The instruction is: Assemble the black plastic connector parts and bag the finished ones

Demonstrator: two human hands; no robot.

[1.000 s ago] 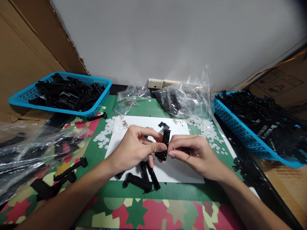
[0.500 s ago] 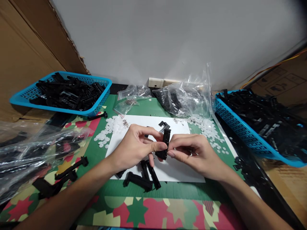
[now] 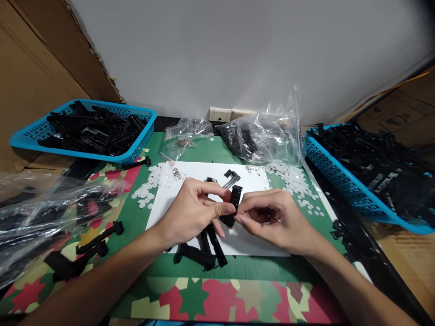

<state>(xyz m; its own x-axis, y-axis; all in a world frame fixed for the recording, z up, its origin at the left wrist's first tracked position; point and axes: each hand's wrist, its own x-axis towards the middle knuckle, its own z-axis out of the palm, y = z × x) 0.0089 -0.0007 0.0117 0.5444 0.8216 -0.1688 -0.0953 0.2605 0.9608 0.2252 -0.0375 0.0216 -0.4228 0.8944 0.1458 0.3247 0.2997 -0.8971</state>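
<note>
My left hand [image 3: 193, 210] is closed around a black plastic part [image 3: 235, 197], a narrow piece held upright above a white sheet [image 3: 163, 199]. Thumb and forefinger of my right hand [image 3: 272, 217] pinch together at the part's right edge; whatever is between those fingertips is too small to name. Something thin and dark shows in the curl of the right hand's other fingers. Below my left hand lie several similar black parts [image 3: 195, 257], partly hidden by it. Another black part [image 3: 233, 179] lies on the sheet just behind the held one.
White plastic discs lie in a left pile [image 3: 146, 190] and a right pile [image 3: 292, 181]. Small metal bits [image 3: 177, 173] sit near the sheet's back edge. Blue baskets of black parts stand at left [image 3: 136, 151] and right [image 3: 340, 181]. Clear bags [image 3: 268, 140] lie along the wall.
The held part and both hands stay nearly in place. My right fingers have shifted slightly on the part's edge, and the view has moved a little.
</note>
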